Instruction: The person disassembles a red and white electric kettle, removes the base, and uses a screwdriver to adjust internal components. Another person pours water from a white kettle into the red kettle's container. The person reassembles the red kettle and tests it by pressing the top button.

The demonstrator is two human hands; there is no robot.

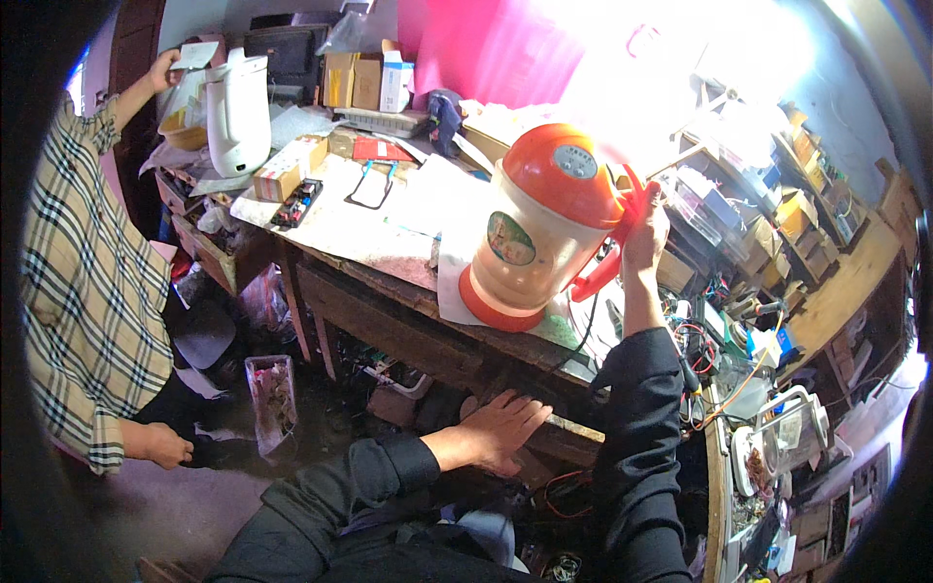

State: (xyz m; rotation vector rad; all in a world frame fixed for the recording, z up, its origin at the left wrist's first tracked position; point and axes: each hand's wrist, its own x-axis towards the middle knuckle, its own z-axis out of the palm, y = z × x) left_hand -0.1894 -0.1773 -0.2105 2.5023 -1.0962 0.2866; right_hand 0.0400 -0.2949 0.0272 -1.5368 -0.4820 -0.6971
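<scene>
Right hand (pixel 644 238) is grasping the orange jug (pixel 535 228) by its handle (pixel 599 276)
Left hand (pixel 496 428) is extending loose fingers, near side; lid (pixel 544 148) is sitting fitted, release apparently pending

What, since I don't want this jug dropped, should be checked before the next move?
1. Right hand gripping the handle of the jug: ok.
2. Orange lid covering the jug's top: ok.
3. Left hand supporting the jug: not ok; it is lower down, apart from the jug.
4. Jug's base fully resting on the table: cannot tell.
5. Dark cord free of the jug: cannot tell.
6. Co-worker's hands away from the jug: ok.
</scene>
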